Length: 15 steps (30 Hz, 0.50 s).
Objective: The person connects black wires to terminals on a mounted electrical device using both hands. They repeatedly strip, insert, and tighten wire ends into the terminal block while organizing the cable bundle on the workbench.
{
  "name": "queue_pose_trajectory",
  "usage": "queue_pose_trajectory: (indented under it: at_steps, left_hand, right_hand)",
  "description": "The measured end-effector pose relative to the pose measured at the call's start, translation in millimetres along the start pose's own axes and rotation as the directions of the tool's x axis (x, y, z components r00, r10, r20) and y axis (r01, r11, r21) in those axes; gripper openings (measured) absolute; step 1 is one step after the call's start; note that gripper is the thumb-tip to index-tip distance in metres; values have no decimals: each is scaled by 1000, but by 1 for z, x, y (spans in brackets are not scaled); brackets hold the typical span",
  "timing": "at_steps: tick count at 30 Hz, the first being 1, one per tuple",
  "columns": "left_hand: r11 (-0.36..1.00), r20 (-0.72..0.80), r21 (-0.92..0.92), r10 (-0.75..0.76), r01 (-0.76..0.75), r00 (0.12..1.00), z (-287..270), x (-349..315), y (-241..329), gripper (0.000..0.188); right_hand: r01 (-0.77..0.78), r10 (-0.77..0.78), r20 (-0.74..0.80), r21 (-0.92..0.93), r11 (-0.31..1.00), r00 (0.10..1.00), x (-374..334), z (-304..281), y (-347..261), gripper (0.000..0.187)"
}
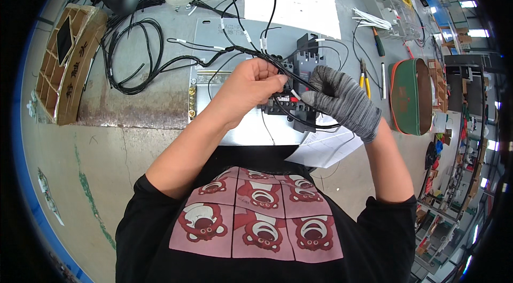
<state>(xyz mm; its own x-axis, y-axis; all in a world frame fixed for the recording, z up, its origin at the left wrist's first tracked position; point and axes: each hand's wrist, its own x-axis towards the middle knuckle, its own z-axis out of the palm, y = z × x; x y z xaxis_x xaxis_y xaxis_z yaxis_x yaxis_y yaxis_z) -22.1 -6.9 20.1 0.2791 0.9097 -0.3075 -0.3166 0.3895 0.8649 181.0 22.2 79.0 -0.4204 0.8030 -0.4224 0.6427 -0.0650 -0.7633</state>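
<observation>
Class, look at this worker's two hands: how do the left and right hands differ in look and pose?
The left hand is bare, while the right hand wears a grey knitted glove. The left hand comes in from the left with its fingers toward the right; the right hand comes from the right with its fingers toward the left. Both have bent fingers at the black wire bundle.

electrical workshop, grey workbench (168,93), black wire bundle (250,51), pliers (362,76), screwdriver (379,44), compartment box (79,72), loaded shelving (453,179)
</observation>
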Motion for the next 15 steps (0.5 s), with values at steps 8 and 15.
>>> queue_pose_trajectory:
  at_steps: [8, 15]
  left_hand:
    - [986, 25, 162, -53, 49, 998, -5, -2, 9, 16]
    - [990, 166, 78, -132, 120, 977, -14, 2, 11, 16]
  right_hand:
    - [-144, 105, 184, 217, 966, 977, 0, -15, -1, 33]
    - [193, -200, -41, -124, 973, 979, -8, 8, -5, 42]
